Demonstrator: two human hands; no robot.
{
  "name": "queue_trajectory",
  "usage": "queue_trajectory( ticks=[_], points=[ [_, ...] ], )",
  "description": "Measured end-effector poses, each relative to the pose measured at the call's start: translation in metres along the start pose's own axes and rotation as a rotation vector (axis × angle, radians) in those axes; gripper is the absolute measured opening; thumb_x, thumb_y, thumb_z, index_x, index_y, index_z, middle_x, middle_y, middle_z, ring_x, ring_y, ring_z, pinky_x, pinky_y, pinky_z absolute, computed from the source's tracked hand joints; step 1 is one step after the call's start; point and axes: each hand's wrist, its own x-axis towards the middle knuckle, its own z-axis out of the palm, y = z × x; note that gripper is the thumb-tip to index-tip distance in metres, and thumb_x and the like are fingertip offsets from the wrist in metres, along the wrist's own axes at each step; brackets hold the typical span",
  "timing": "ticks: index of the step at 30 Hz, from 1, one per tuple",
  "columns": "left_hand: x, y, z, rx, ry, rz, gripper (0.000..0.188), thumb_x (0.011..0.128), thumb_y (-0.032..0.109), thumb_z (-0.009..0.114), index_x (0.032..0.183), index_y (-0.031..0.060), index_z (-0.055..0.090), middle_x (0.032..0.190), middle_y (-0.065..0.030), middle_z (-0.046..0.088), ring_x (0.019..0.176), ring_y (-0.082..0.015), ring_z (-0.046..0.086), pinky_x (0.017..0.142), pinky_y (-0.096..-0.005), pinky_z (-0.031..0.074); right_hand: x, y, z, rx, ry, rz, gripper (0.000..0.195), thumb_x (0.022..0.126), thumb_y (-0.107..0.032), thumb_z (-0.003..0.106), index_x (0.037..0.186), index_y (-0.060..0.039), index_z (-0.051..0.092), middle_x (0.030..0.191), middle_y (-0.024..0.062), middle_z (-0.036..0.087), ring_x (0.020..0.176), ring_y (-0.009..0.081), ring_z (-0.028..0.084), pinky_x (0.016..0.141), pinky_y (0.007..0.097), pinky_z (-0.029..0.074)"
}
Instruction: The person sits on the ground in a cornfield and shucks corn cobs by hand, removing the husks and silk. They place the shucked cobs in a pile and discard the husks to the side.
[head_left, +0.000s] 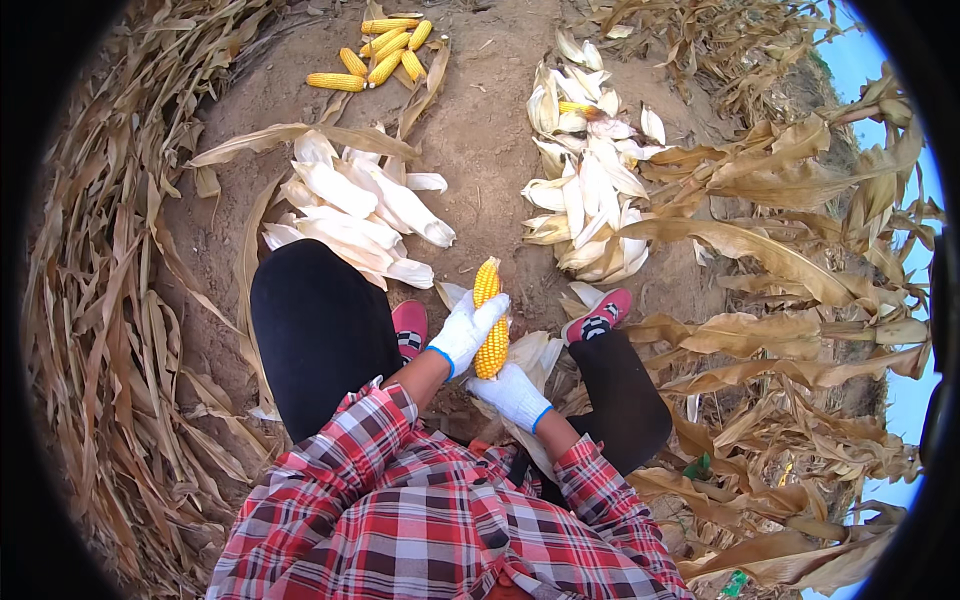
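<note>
A bare yellow ear of corn (492, 349) stands nearly upright between my gloved hands, above the ground between my legs. My left hand (471, 327), in a white knit glove with a blue cuff, is closed around its middle. At its lower end is my right hand (511, 395), in a matching glove, with its fingers gripping the base and pale husk leaves. Those husk leaves (534, 358) hang beside and below the right hand. Which parts are still joined to the ear is hidden by the gloves.
Several husked ears (385, 67) lie on the soil at the upper left. Pale loose husks (360, 210) are heaped before my left knee. Ears in husks (592, 180) form a pile at the upper right. Dry corn stalks (112, 322) line the left, and more dry leaves (765, 337) the right.
</note>
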Motion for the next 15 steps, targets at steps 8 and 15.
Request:
queue_trajectory(
  ticks=[8,15],
  points=[
    [0.006,-0.009,-0.01,-0.309,-0.061,-0.294,0.048,0.085,0.043,0.067,0.108,0.0034,0.054,0.084,-0.0119,0.06,0.064,-0.0248,0.062,0.054,-0.0377,0.054,0.009,0.017,-0.005,-0.911,-0.019,-0.491,0.022,0.085,-0.032,0.056,0.093,-0.0131,0.063,0.069,0.0102,0.063,0.061,0.0306,0.065,0.05,0.0439,0.052],
    [0.009,-0.026,-0.024,-0.266,0.055,-0.412,0.044,0.085,0.034,0.069,0.107,0.0003,0.051,0.082,-0.0166,0.059,0.067,-0.0315,0.062,0.059,-0.0477,0.057,0.02,0.133,-0.017,-1.026,-0.493,0.309,0.056,0.075,-0.047,0.068,0.117,-0.0099,0.064,0.112,0.0169,0.066,0.104,0.0314,0.063,0.087,0.0471,0.05]
  ],
)
